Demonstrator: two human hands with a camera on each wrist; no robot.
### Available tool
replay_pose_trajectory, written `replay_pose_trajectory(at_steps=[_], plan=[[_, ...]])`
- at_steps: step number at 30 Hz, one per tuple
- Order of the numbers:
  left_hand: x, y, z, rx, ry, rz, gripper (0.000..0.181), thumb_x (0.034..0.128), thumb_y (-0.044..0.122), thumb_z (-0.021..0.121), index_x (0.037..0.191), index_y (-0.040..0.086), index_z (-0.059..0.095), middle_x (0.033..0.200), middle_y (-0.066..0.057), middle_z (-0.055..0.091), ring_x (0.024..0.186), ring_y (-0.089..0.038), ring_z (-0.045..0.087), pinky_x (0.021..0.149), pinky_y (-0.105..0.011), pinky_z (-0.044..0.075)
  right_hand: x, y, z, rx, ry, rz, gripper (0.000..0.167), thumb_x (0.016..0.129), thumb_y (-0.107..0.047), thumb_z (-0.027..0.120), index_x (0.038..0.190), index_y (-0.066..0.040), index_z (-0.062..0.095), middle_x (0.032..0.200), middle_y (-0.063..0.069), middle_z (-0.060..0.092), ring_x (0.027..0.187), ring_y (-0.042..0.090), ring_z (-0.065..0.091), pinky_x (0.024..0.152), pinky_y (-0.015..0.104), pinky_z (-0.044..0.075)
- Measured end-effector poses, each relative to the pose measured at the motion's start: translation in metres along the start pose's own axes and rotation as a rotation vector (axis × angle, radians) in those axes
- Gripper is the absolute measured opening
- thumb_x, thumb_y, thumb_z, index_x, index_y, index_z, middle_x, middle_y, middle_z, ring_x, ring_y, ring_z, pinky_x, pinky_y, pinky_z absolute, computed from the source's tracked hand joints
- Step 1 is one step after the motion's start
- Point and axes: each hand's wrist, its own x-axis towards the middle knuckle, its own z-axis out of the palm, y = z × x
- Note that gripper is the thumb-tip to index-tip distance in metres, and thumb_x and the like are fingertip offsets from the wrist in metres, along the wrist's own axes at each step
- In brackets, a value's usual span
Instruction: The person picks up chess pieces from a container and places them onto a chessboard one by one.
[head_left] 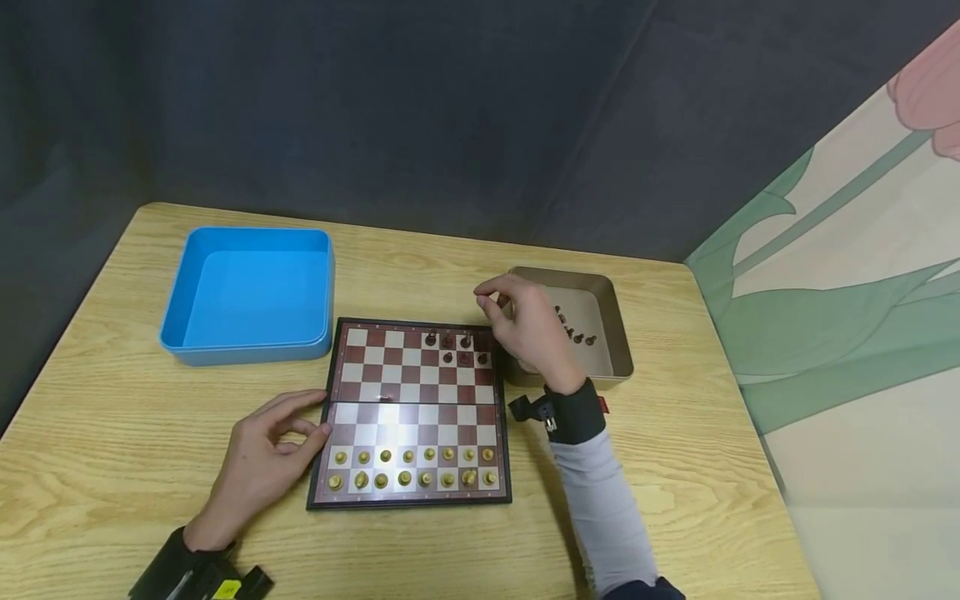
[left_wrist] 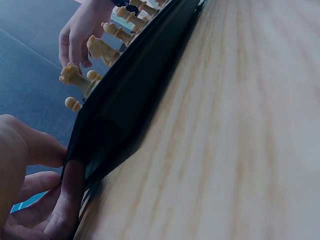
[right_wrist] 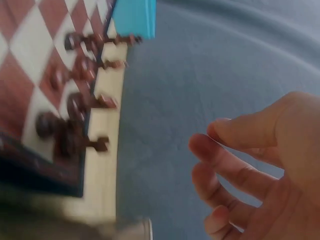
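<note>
In the head view, my left hand (head_left: 258, 462) rests its thumb and index fingertip against the left edge of the chessboard (head_left: 410, 496). Its fingertips (left_wrist: 73, 175) touch the dark board side (left_wrist: 117, 117) in the left wrist view. Light pieces (head_left: 405, 477) stand in two rows along the near side. Several dark pieces (head_left: 447, 357) stand at the far right corner. Above that corner hovers my right hand (head_left: 528, 333), between board and tan box (head_left: 618, 333). The right wrist view shows its fingers (right_wrist: 202, 147) loosely bent near the thumb, with nothing visible between them.
Several dark pieces (head_left: 578, 337) lie inside the tan box, right of the board. A blue box (head_left: 251, 354) stands at the back left of the wooden table (head_left: 420, 550). Dark cloth (head_left: 375, 117) hangs behind the table, and a patterned cloth (head_left: 847, 333) hangs at the right.
</note>
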Motion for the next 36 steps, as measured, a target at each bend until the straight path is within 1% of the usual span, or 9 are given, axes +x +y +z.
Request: replay_pose_trajectory(at_steps=[3,7,13,16,20,23,26,31,36], plan=[[0.0,0.0,0.0,0.002,0.004,0.009,0.045,0.0943,-0.004,0.077,0.137,0.003,0.068,0.125,-0.018,0.069,0.083,-0.001,0.073,0.065,-0.024,0.065,0.0,0.008,-0.009,0.005,0.056,-0.021,0.016,0.106,-0.006,0.066,0.114,-0.002,0.079,0.103,0.013,0.076,0.084,0.025,0.065,0.066,0.04,0.051],[-0.001,0.001,0.0,-0.004,0.01,0.013,0.044,0.0943,-0.003,0.078,0.137,0.003,0.069,0.125,-0.019,0.069,0.083,-0.001,0.073,0.064,-0.022,0.064,-0.001,0.018,-0.018,-0.015,0.102,-0.024,0.016,0.106,-0.005,0.065,0.113,-0.001,0.079,0.107,0.015,0.078,0.09,0.027,0.069,0.071,0.044,0.055],[-0.001,0.002,0.0,-0.006,0.004,-0.001,0.044,0.0949,-0.001,0.078,0.138,0.004,0.069,0.127,-0.018,0.069,0.083,-0.001,0.073,0.065,-0.022,0.065,-0.004,0.027,-0.03,-0.027,0.121,0.037,0.019,0.106,-0.008,0.066,0.118,-0.004,0.08,0.116,0.014,0.079,0.094,0.027,0.071,0.078,0.051,0.059],[-0.001,0.002,-0.001,-0.005,0.003,-0.004,0.044,0.0949,-0.001,0.078,0.138,0.004,0.069,0.126,-0.018,0.069,0.084,-0.001,0.074,0.065,-0.022,0.065,-0.006,0.03,-0.035,-0.034,0.121,0.072,0.02,0.107,-0.008,0.065,0.12,-0.003,0.079,0.116,0.014,0.079,0.093,0.027,0.07,0.076,0.045,0.057],[-0.001,0.002,-0.001,-0.004,0.006,-0.005,0.044,0.0948,0.0,0.079,0.138,0.005,0.069,0.123,-0.018,0.07,0.084,-0.001,0.073,0.065,-0.021,0.064,-0.008,0.038,-0.039,-0.061,0.115,0.116,0.02,0.106,-0.008,0.065,0.119,0.0,0.079,0.113,0.016,0.078,0.085,0.028,0.069,0.064,0.034,0.051],[-0.001,0.003,-0.001,-0.009,0.011,-0.005,0.045,0.0945,0.001,0.079,0.138,0.005,0.069,0.122,-0.017,0.071,0.083,-0.001,0.074,0.065,-0.021,0.064,-0.01,0.045,-0.04,-0.092,0.1,0.151,0.019,0.105,-0.007,0.065,0.117,0.001,0.079,0.109,0.018,0.078,0.077,0.027,0.069,0.058,0.032,0.049],[-0.001,0.003,-0.001,-0.01,0.012,-0.005,0.045,0.0941,0.0,0.08,0.138,0.005,0.069,0.12,-0.017,0.071,0.083,-0.001,0.074,0.065,-0.021,0.064,-0.011,0.051,-0.04,-0.12,0.061,0.208,0.019,0.104,-0.005,0.065,0.116,0.002,0.078,0.109,0.018,0.078,0.075,0.027,0.07,0.059,0.033,0.052],[0.0,0.002,-0.001,0.003,0.004,-0.008,0.045,0.0944,-0.002,0.078,0.138,0.004,0.068,0.12,-0.017,0.07,0.083,-0.001,0.074,0.067,-0.023,0.065,-0.012,0.056,-0.04,-0.149,-0.038,0.313,0.022,0.104,-0.001,0.061,0.119,0.003,0.077,0.115,0.021,0.077,0.086,0.031,0.073,0.069,0.039,0.059],[-0.001,0.001,0.0,0.013,0.002,-0.003,0.045,0.0937,-0.003,0.078,0.137,0.003,0.068,0.119,-0.016,0.07,0.083,-0.002,0.074,0.067,-0.024,0.066,-0.013,0.06,-0.04,-0.194,-0.108,0.366,0.024,0.103,0.002,0.059,0.119,0.004,0.077,0.117,0.023,0.077,0.093,0.035,0.075,0.075,0.046,0.062]])
